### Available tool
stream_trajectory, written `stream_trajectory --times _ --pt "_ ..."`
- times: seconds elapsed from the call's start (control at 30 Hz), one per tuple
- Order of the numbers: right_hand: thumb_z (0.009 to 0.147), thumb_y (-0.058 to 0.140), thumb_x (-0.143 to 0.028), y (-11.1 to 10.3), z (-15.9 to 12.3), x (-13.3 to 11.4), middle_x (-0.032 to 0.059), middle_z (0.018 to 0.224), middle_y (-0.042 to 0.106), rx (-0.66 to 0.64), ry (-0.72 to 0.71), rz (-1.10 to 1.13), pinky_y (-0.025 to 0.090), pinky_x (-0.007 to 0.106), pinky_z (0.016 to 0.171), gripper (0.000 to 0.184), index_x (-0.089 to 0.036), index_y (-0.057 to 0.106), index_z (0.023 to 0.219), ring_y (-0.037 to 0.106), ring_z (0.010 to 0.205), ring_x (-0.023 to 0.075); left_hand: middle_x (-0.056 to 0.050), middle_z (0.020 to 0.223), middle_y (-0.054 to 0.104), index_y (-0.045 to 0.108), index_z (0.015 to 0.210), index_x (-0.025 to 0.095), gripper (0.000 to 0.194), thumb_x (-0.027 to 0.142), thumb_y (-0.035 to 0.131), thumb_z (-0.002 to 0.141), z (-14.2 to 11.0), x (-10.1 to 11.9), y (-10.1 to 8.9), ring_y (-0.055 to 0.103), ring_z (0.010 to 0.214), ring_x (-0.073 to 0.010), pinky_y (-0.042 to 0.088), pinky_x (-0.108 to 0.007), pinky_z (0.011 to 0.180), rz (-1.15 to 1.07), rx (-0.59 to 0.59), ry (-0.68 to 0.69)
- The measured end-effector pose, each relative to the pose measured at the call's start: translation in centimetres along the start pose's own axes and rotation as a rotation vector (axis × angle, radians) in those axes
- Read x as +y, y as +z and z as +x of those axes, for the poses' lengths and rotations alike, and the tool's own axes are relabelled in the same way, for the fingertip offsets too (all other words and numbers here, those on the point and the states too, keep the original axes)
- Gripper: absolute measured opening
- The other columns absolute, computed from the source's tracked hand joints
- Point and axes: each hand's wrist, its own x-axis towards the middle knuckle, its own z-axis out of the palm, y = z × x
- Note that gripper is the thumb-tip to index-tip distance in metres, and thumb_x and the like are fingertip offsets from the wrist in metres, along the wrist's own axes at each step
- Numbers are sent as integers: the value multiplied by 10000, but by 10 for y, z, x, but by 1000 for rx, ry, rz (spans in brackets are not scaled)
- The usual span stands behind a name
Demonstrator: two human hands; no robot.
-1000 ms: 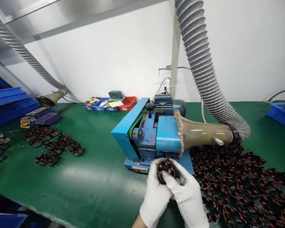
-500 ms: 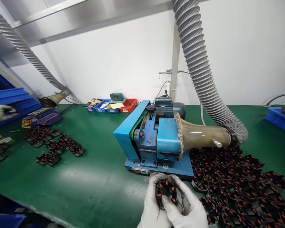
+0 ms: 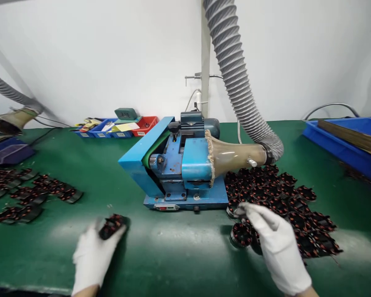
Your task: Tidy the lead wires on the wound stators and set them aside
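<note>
Green covers the counter (image 3: 185, 268). Near its front edge we see the left hand (image 3: 94, 251) and the right hand (image 3: 278, 241), both in white and well apart. The left hand is wrapped around a dark ring (image 3: 112, 225), left of the middle. It is blurry, so we cannot tell if the ring touches the counter. The right hand reaches over a big bunch of rings (image 3: 275, 192) on the right side. Its thumb and fingers bend close together, but we cannot tell if they pinch anything. A blue machine (image 3: 173, 165) stands in the middle. We see a small group of rings (image 3: 34, 194) toward the left edge and a red box (image 3: 146, 126) by the back edge.
</note>
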Motion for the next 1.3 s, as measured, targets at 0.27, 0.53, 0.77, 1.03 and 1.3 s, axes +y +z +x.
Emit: stream_trajectory --times 0.27,0.53,0.77,1.03,1.3 --pt "703 703 -448 -10 7 13 48 925 756 101 10 155 520 341 845 275 -234 742 871 678 880 235 -126 1409 438 393 1340 304 623 296 601 752 -117 139 32 417 1270 -341 364 -523 1002 -361 -842 664" --pt "700 682 -475 -16 6 6 73 895 758 -38 72 15 522 357 820 291 -221 749 826 674 868 265 -186 1185 606 644 1000 156 463 227 777 563 -147 163 52 437 1221 -374 324 -540 1010 -220 -812 633" --pt "809 556 -409 26 -14 48 42 772 695 -440 206 -108 499 319 680 359 -187 621 1083 637 711 213 -189 1410 407 510 1228 130 730 61 659 516 -117 101 58 261 1353 -324 244 -489 1086 -278 -731 415" --pt "673 677 -440 55 2 37 -75 489 421 -600 277 63 318 214 441 318 -194 505 566 384 446 90 -28 1061 652 578 1030 233 627 1 607 448 -125 122 41 611 974 -233 467 -325 862 -786 -833 212" --pt "636 740 -454 53 17 6 -44 620 618 -219 323 643 456 190 512 278 -220 611 713 564 547 102 -45 1111 553 559 996 208 593 52 655 432 -119 160 17 534 1061 -238 419 -329 933 -1076 -524 107"
